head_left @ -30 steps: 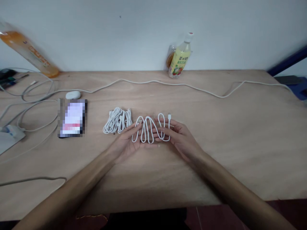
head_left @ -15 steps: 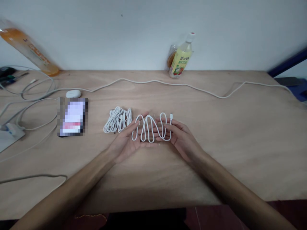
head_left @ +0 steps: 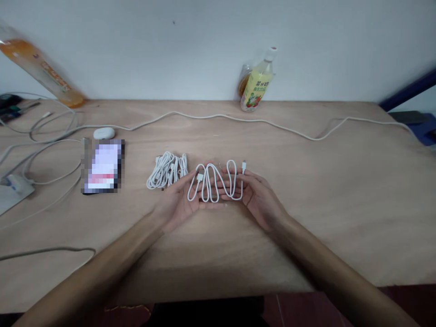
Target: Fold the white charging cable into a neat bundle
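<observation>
Cable (head_left: 214,201) is in front of the person, across the fingers of both hands, laid in side-by-side bends, probably so the strands don't cross. Left hand (head_left: 175,204) is open and palm up, fingers under the bends like a shelf; no firm squeeze visible. Right hand (head_left: 260,195) has its fingers under the other end, thumb close to the strands; can't tell if it pinches or just supports. Hands sit close together, fingers reaching inward, which likely keeps the middle bends from sagging. One plug (head_left: 200,177) lies by the left fingers, the smaller plug (head_left: 244,165) points away by the right ones, so both ends show. Bundle (head_left: 165,170) of white cables sits on the table (head_left: 306,204), just beyond the left hand. Phone (head_left: 104,168) and case (head_left: 104,133) are farther left, apart from the hands.
</observation>
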Demonstrator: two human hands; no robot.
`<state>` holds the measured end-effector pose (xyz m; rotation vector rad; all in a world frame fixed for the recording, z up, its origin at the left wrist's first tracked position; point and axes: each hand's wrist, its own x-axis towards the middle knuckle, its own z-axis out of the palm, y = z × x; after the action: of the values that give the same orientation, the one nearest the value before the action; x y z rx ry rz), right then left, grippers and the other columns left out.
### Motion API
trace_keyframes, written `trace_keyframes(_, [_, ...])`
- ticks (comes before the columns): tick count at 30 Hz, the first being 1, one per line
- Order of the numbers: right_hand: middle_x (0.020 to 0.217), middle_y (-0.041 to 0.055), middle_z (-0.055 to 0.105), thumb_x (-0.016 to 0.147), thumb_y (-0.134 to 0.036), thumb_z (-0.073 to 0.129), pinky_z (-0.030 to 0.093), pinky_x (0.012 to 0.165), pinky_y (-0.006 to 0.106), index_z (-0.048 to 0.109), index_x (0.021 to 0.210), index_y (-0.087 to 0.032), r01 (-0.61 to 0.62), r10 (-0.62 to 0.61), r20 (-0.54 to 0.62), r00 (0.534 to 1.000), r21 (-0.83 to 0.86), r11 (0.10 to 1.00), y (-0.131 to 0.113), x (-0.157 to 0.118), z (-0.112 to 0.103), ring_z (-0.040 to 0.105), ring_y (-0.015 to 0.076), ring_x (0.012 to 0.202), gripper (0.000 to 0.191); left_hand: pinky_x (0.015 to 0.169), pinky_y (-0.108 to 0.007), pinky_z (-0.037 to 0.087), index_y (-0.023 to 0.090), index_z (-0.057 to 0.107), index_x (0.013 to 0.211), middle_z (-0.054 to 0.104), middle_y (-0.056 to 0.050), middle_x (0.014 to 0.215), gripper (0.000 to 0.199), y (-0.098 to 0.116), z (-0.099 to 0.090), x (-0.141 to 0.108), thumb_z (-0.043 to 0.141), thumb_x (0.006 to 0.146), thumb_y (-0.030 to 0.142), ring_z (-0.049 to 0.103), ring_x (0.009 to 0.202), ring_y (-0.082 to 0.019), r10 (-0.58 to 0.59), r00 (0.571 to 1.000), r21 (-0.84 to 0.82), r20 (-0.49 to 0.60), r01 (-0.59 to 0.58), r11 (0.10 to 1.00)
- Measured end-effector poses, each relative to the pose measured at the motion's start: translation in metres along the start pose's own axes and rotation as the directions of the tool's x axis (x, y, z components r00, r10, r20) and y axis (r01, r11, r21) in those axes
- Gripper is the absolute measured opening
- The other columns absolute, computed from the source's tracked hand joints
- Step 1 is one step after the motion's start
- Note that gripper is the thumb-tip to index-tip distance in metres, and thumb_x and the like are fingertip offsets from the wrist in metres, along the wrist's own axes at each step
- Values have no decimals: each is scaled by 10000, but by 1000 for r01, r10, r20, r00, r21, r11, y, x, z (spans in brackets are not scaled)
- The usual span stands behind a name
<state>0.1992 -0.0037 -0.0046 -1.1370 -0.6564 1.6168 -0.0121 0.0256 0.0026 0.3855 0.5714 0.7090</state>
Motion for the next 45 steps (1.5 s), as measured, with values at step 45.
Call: trace_keyframes(45, [925,80,877,915,-365,778,706,829,412,781,923,-217,80,-72,-93,993,90,993,-1,2,-3,874,300,906,148,1026,-568,681,323,545,1663,757,-99,1497,523,-3,1,-2,503,1149,238,822,1140,-286,107,989,-14,-99,-108,994])
